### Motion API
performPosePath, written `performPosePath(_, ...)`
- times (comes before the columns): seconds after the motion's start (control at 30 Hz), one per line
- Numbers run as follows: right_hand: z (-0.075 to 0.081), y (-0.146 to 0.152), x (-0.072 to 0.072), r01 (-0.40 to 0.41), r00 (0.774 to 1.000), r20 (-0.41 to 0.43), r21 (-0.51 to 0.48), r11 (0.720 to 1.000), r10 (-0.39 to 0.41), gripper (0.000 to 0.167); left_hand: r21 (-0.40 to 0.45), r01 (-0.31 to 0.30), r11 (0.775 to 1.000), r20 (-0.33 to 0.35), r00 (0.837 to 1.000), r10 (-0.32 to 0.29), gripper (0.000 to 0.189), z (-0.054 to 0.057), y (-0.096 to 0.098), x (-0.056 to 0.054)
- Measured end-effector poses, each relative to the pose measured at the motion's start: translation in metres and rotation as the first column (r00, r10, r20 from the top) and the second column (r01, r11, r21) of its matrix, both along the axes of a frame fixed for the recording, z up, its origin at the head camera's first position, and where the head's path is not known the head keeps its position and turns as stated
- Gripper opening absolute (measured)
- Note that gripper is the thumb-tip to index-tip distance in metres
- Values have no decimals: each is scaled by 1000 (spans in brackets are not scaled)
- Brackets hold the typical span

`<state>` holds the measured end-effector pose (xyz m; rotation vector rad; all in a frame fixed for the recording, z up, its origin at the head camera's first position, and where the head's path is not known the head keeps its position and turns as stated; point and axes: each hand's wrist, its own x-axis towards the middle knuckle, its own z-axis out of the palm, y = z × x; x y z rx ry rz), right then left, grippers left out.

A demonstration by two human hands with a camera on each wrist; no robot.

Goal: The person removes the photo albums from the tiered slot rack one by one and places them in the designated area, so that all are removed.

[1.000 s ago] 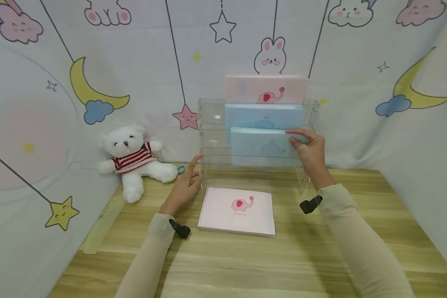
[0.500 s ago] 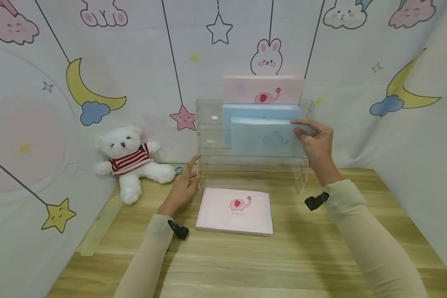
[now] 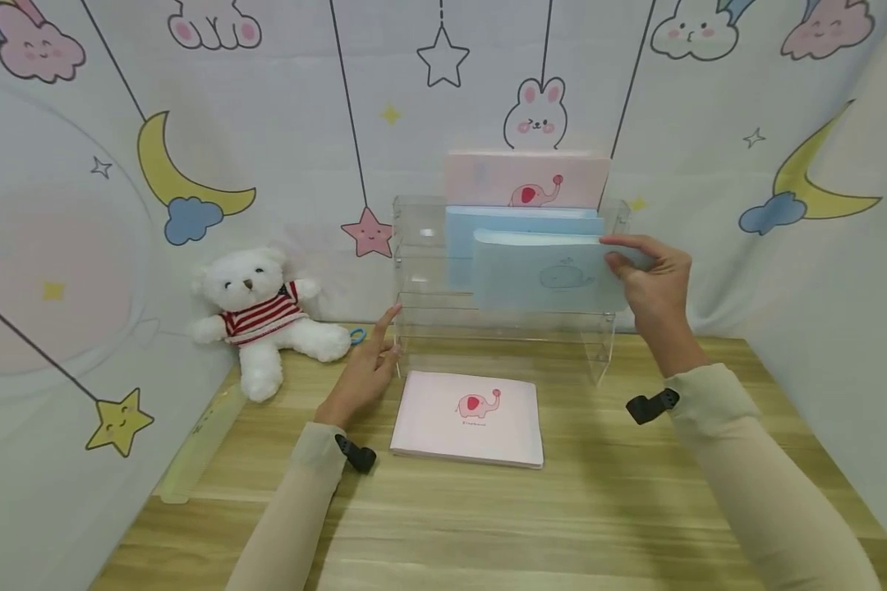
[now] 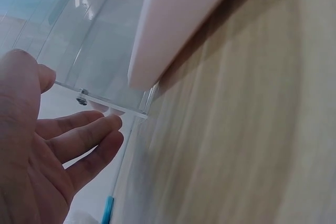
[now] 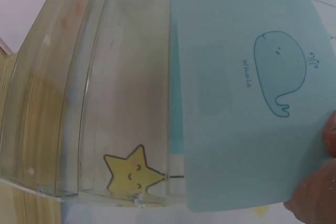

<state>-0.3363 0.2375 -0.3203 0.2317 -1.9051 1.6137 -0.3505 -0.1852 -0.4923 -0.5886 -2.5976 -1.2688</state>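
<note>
My right hand (image 3: 654, 283) pinches the upper right corner of a pale blue notebook (image 3: 528, 275) with a whale drawing. In the right wrist view this notebook (image 5: 226, 103) stands in front of the clear acrylic rack, clear of its lowest tier, and the word "Whale" is on its cover. My left hand (image 3: 362, 373) touches the left side of the clear acrylic rack (image 3: 432, 320); in the left wrist view its fingers (image 4: 86, 137) are loosely extended along the panel edge. A second blue notebook (image 3: 460, 246) and a pink elephant notebook (image 3: 480, 176) stand behind in the rack.
Another pink elephant notebook (image 3: 443, 431) lies flat before the rack. A white teddy bear (image 3: 255, 304) in a striped shirt sits at the left. Beside it lies a translucent yellow-green strip (image 3: 199, 439) on the wooden table (image 3: 488, 525). A printed curtain (image 3: 281, 107) hangs behind.
The front whale notebook has risen out of the rack's lowest tier and shifted to the right, with my right hand pinching it. My left hand has stayed at the rack's side.
</note>
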Motion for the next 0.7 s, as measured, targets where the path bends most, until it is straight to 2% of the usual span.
performPosePath(0.17,-3,8,8,-8,999,-32,45,999,10,18,6,-3,1000,16,1000,3,73,1,1,-1)
performPosePath(0.37,-8,18,16,-1,1000,4,66,998,1,19,22,-26,999,41,999,25,75,-2,-1,0)
performPosePath(0.6,-18,37,34,76,997,28,67,995,-78,20,-32,-30,999,16,999,31,77,1,0,1)
performPosePath(0.7,-23,48,43,113,993,33,32,993,-114,20,-45,-23,999,21,999,24,77,3,3,0)
